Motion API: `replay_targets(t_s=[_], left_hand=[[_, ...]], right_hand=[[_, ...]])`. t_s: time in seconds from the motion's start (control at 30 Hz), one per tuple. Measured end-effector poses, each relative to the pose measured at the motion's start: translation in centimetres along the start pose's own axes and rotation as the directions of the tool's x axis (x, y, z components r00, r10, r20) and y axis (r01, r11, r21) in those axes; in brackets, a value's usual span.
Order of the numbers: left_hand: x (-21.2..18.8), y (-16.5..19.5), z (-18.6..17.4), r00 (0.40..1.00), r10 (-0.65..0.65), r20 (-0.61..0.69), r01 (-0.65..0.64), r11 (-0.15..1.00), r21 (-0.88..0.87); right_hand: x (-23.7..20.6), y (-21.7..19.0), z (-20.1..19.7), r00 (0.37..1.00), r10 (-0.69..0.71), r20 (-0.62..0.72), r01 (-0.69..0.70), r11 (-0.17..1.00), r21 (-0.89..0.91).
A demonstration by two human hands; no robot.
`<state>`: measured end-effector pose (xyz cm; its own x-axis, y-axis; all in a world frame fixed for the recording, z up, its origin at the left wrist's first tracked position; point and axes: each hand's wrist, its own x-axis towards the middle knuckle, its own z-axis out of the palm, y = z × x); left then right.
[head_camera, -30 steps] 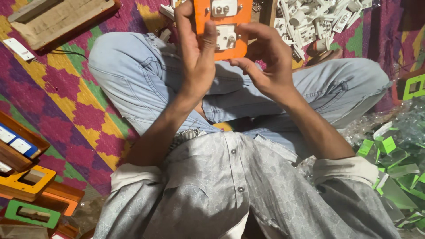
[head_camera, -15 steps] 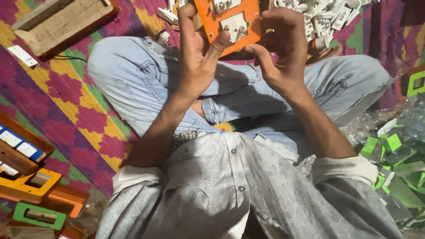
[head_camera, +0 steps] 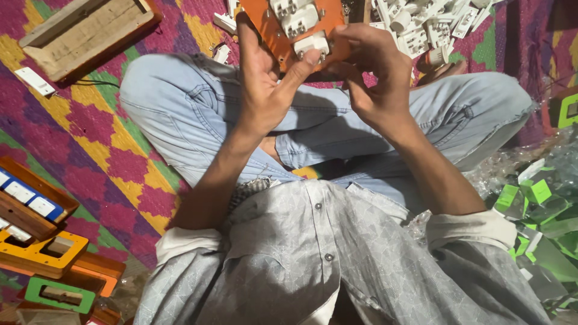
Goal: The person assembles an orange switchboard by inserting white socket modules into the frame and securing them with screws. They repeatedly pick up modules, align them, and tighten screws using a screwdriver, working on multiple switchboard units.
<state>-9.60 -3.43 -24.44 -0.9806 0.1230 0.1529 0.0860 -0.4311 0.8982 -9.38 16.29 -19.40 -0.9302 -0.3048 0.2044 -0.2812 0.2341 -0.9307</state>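
Note:
I sit cross-legged in light blue jeans and hold an orange switch plate [head_camera: 274, 30] above my knees, its back side up. Three white switch modules [head_camera: 299, 25] sit in it. My left hand [head_camera: 265, 90] grips the plate's left edge, the thumb pressing on the lowest white module [head_camera: 312, 43]. My right hand [head_camera: 376, 75] holds the plate's right edge, fingers curled over the lower right corner. The plate's top runs out of view.
Several loose white modules [head_camera: 421, 27] lie heaped beyond my right knee. A wooden board [head_camera: 90, 33] lies at the upper left. Orange, yellow and green frames [head_camera: 48, 271] are stacked at the lower left. Green packaging pieces [head_camera: 536, 204] litter the right on the patterned mat [head_camera: 90, 126].
Both hands have tilted and turned the orange plate, and my left thumb has come onto the lowest white module. My right fingers have closed in on the plate's right edge.

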Motion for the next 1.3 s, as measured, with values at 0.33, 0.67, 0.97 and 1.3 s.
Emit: replay_targets(t_s=[0.33,0.67,0.97,1.3], left_hand=[[0.0,0.4,-0.1,0.999,0.036,0.001,-0.036,0.999,0.03],[-0.1,0.8,-0.2,1.0,0.018,0.012,-0.018,0.999,0.035],[-0.3,1.1,-0.1,0.999,0.039,0.02,-0.039,0.999,0.021],[-0.3,1.0,-0.2,0.999,0.044,0.027,-0.045,0.999,0.019]], right_hand=[[0.5,0.1,0.0,0.997,-0.059,-0.044,0.057,0.997,-0.058],[1.3,-1.5,-0.1,0.995,-0.096,-0.016,0.092,0.979,-0.183],[1.5,-1.4,0.0,0.992,0.047,-0.113,-0.034,0.992,0.119],[1.0,-0.4,-0.5,0.963,-0.259,-0.078,0.21,0.895,-0.393]])
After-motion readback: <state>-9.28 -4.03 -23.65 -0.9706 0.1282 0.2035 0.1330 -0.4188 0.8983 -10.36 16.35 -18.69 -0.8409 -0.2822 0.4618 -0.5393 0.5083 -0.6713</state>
